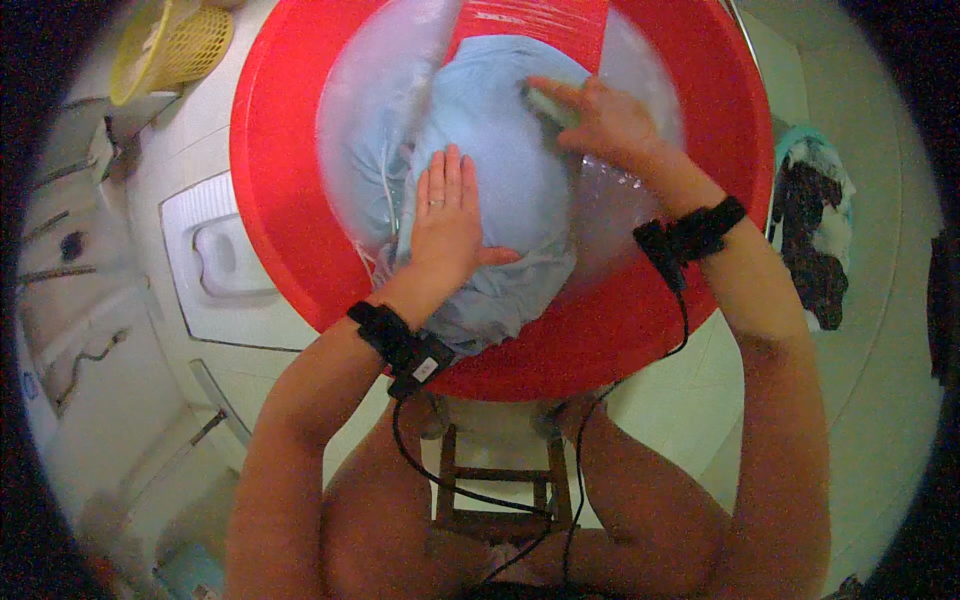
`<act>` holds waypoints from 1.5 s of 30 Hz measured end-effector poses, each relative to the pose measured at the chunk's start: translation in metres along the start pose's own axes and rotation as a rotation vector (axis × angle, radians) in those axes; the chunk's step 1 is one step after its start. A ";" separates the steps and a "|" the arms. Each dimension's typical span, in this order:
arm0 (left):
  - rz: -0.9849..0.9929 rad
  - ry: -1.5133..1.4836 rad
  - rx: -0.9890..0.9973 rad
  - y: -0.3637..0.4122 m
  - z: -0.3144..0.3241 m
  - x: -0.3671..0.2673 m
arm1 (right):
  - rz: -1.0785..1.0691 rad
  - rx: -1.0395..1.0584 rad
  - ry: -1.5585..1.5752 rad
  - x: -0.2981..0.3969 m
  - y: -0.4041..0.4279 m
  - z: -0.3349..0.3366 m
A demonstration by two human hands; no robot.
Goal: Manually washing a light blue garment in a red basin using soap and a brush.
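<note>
A wet light-blue cloth (499,142) is spread and bunched in a large red basin (281,187) of cloudy water (615,225). My left hand (448,217) lies palm down on its left part, fingers together and thumb out to the side, a ring on one finger. Over the cloth's upper right edge, my right hand (611,124) has its thumb and index finger apart. A blurred pale-green patch with a dark edge shows between them; whether it is something held I cannot tell. Under the cloth's top end, a red washboard (536,19) slopes into the basin.
A squat toilet (225,251) is set in the floor at left. Near the top left stands a yellow plastic basket (199,41). Dark and white laundry (814,225) lies at right. Below the basin is a wooden stool (499,474). Black cables (457,487) run from my wrist straps.
</note>
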State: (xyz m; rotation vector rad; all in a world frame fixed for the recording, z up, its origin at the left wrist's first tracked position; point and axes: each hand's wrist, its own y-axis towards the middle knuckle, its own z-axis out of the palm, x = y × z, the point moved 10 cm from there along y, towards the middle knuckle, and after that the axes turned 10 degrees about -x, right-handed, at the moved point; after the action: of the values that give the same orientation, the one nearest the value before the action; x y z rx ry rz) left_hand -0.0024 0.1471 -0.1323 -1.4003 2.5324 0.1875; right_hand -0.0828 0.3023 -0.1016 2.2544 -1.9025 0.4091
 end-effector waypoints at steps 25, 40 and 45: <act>0.003 -0.019 -0.045 -0.007 -0.006 0.012 | 0.183 0.301 0.025 0.021 -0.011 0.021; 0.027 -0.038 -0.022 -0.005 -0.004 0.010 | 0.106 0.303 0.109 0.035 -0.008 0.018; 0.037 0.004 -0.002 -0.002 -0.009 0.012 | 0.055 0.411 0.093 0.047 -0.019 0.031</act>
State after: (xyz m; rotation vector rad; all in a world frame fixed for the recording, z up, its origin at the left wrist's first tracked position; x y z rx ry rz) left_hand -0.0075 0.1344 -0.1269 -1.3573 2.5634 0.1938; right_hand -0.0533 0.2526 -0.1155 2.3680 -1.9812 0.9749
